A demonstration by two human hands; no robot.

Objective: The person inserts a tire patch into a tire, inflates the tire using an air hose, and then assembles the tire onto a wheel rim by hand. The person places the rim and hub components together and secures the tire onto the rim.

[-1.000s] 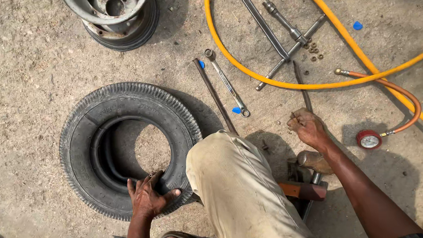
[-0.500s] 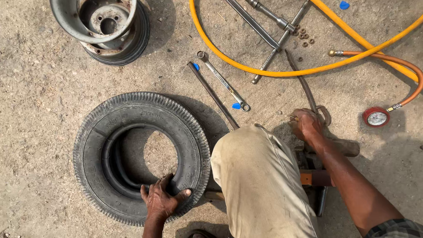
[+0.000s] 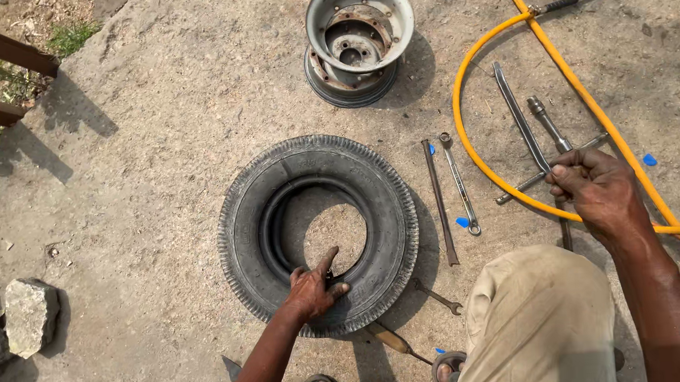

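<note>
A black tyre (image 3: 319,232) lies flat on the concrete in the head view. My left hand (image 3: 314,288) rests on the tyre's near inner edge, fingers spread over the rubber. My right hand (image 3: 597,187) is raised at the right, closed around the end of a long flat metal tyre lever (image 3: 519,115) that reaches away toward the top. A cross-shaped wheel wrench (image 3: 547,121) lies right under that lever. My bent knee in beige trousers (image 3: 541,324) fills the lower right.
A grey steel wheel rim (image 3: 358,36) stands beyond the tyre. Between tyre and hose lie a thin bar (image 3: 438,201) and a ring spanner (image 3: 460,183). A yellow hose (image 3: 510,186) loops at the right. A small spanner (image 3: 437,295) and a stone (image 3: 27,314) lie nearby.
My right hand has left the ground by my knee and risen to grip the tyre lever. The view has shifted, so the tyre and rim now sit further right. My left hand stays on the tyre.
</note>
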